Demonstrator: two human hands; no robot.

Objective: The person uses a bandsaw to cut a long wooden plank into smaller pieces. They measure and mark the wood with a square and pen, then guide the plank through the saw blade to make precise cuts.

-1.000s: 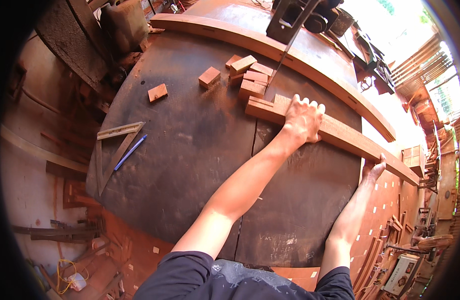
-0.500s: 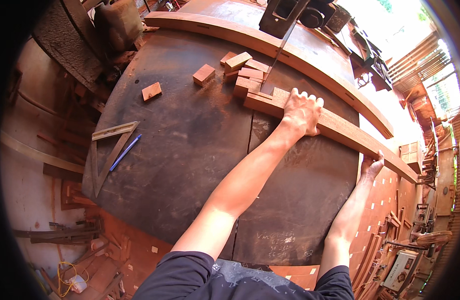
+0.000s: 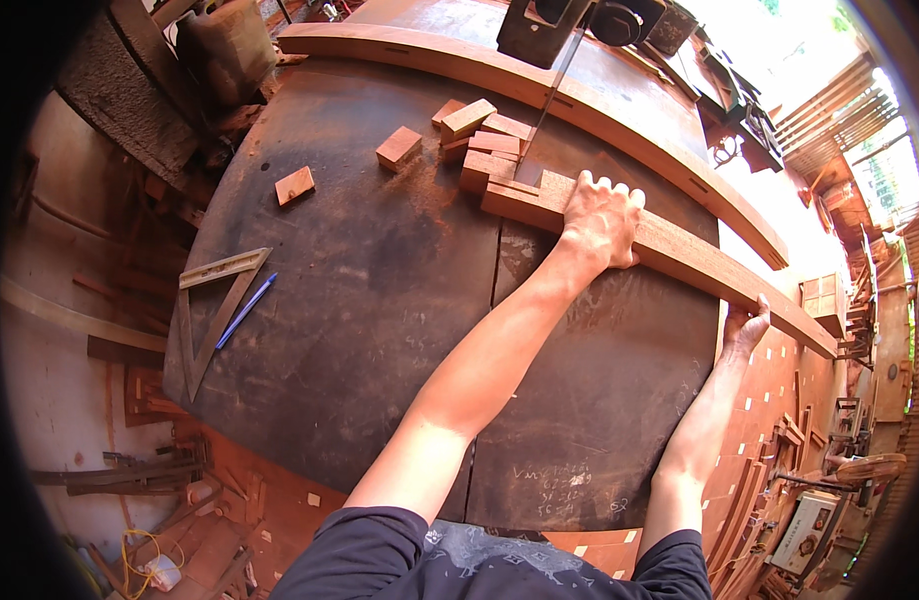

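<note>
A long reddish wooden beam (image 3: 674, 250) lies slantwise across the dark saw table. Its left end has a step-shaped notch, close against the thin upright bandsaw blade (image 3: 550, 98). My left hand (image 3: 601, 220) is clamped over the beam just right of the notch, fingers wrapped over its far side. Near the beam's right end, beyond the table edge, my right hand (image 3: 747, 325) grips it from the near side and below, thumb up; its other fingers are mostly hidden. Several small wood offcuts (image 3: 491, 165) are heaped beside the blade and the notched end.
Behind the blade lies a second long beam (image 3: 419, 52) with slots. The saw's guide housing (image 3: 531, 35) hangs above. On the left of the saw table (image 3: 349, 300) are a triangular square (image 3: 224, 268), a blue pen (image 3: 245, 312) and a loose block (image 3: 294, 186). Timber lies on the floor.
The whole view has shifted slightly up and left. Both hands keep the same hold on the beam, and I see no clear movement of it against the blade.
</note>
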